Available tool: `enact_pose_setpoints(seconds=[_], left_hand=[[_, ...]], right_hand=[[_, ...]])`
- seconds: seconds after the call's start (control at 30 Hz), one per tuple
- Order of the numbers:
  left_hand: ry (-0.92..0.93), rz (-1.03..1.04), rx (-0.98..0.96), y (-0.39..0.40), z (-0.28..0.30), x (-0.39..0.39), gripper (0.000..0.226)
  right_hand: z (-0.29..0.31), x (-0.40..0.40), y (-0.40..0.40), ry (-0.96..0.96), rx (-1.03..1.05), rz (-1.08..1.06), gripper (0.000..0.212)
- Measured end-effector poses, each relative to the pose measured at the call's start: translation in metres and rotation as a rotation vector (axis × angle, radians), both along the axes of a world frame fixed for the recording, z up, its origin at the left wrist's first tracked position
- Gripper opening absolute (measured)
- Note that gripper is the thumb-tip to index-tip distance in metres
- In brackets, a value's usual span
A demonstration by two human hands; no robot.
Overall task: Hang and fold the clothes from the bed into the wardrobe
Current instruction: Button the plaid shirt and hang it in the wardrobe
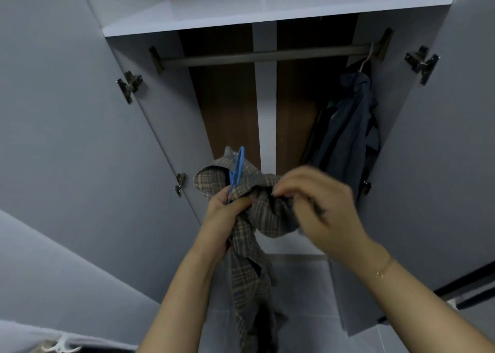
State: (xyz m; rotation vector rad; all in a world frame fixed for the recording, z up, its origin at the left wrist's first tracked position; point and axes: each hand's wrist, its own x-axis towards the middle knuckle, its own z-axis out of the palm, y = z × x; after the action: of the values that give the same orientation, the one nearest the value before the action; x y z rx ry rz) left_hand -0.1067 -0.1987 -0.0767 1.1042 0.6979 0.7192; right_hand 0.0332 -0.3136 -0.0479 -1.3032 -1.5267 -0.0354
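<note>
An open grey wardrobe (pixel 267 9) fills the view, its two doors swung wide and a brown back panel showing behind a pale centre strip. In front of it, held up at about the level of the lower door hinges, is a plaid shirt (pixel 257 213) in brown and grey checks. Its long axis runs nearly straight up and down: the collar end is bunched at the top, and the rest trails down toward the tiled floor (pixel 300 299). A blue hanger (pixel 237 170) pokes out of the collar, its hook pointing up and slightly right toward the rail.

The left hand (pixel 222 218) grips the hanger and the gathered cloth together, fingers curled round both. The right hand (pixel 318 208), blurred, pinches a fold of the shirt at the shoulder with curled fingers; a thin bracelet (pixel 384 268) sits on that wrist.

Above, the dark hanging rail (pixel 254 56) spans the compartment under a white shelf (pixel 241 12). Most of its length is bare; only at the far right does a dark blue garment (pixel 348 127) hang from a white hanger (pixel 365 60), close against the right wall. At the lower left corner a white hanger (pixel 60 346) lies on a pale surface.
</note>
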Motion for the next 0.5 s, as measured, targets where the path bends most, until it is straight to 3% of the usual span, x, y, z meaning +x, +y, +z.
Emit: enact_pose_setpoints(seconds=[0.17, 0.3, 0.4, 0.5], left_hand=[[0.025, -0.035, 0.03, -0.004, -0.004, 0.003, 0.014], [0.072, -0.118, 0.085, -0.011, -0.005, 0.006, 0.011], [0.086, -0.167, 0.106, -0.012, -0.008, 0.006, 0.024], [0.099, -0.158, 0.07, -0.013, -0.011, 0.003, 0.03]], right_hand=[[-0.026, 0.003, 0.01, -0.118, -0.607, -0.003, 0.025], [-0.038, 0.006, 0.021, -0.095, -0.867, 0.123, 0.028], [-0.038, 0.007, 0.027, -0.183, -1.113, 0.258, 0.026], [-0.039, 0.006, 0.031, -0.103, -1.146, 0.285, 0.025]])
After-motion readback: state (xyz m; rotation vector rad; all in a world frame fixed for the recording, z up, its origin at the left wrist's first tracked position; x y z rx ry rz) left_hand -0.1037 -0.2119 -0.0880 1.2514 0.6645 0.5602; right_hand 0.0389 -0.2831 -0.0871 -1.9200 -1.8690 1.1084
